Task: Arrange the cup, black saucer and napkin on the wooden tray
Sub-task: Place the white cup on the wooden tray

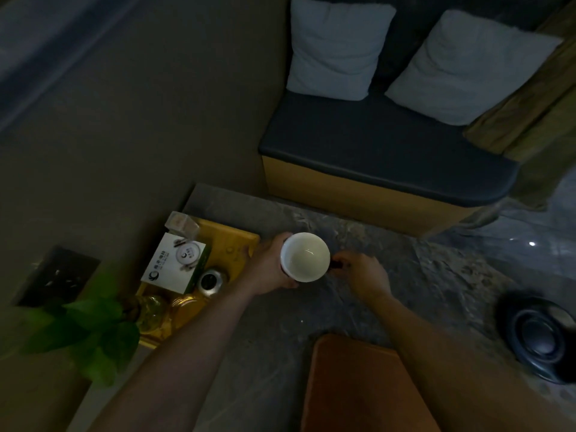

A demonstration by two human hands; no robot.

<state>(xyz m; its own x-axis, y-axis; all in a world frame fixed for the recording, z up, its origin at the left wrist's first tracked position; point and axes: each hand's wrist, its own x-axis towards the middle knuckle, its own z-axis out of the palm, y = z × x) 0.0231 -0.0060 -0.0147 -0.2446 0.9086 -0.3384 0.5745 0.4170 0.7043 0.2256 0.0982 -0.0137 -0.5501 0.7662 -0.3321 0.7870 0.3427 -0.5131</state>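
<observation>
Orange mat (358,388) on grey stone table (405,275).

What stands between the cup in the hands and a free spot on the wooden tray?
The cup, held by the left hand with the right hand at its handle, sits just right of the wooden tray. The tray's near part holds a white box, a small tin and glassware; its far right corner looks bare, with nothing between.

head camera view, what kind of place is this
Probably a hotel room or lounge nook: a dark cushioned bench with pale grey pillows, and a yellow wooden tray of tea things on a grey stone-look table.
</observation>
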